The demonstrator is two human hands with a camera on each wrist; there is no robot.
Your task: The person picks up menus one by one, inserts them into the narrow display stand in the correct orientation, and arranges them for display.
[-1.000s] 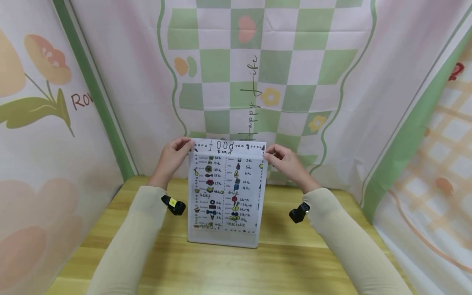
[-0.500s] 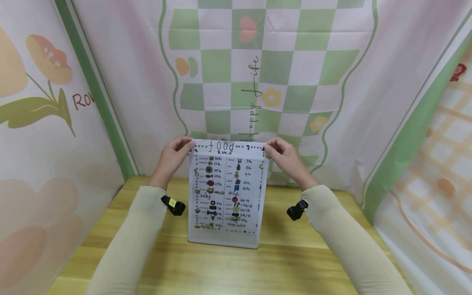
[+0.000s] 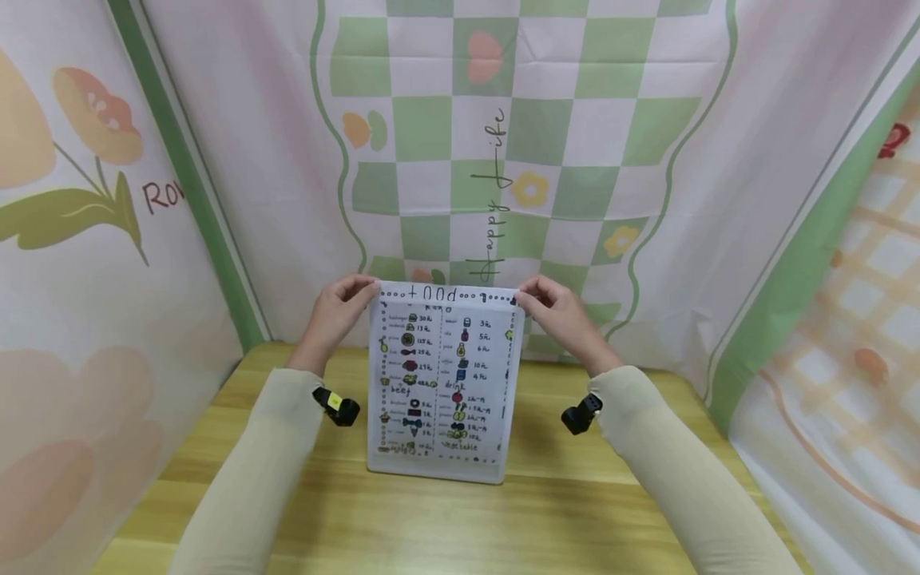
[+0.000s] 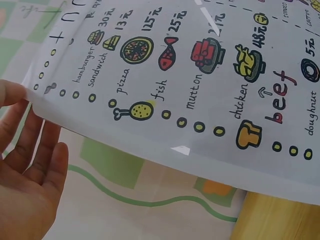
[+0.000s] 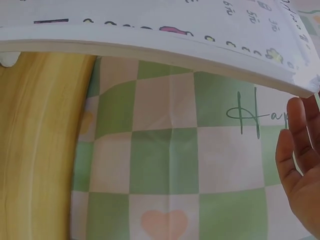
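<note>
Menu sheet (image 3: 440,375): left hand (image 3: 336,311) and right hand (image 3: 557,313) are pinching its top corners; top edge is now tipping lower toward 6 o'clock.

1. Your left hand (image 3: 336,313) pinches the top left corner of the menu sheet (image 3: 440,383).
2. Your right hand (image 3: 561,313) pinches its top right corner.
3. The sheet stands nearly upright, its bottom edge resting on the wooden table (image 3: 431,519).
4. Its top edge curls toward the checkered cloth (image 3: 517,120) hanging behind the table.
</note>
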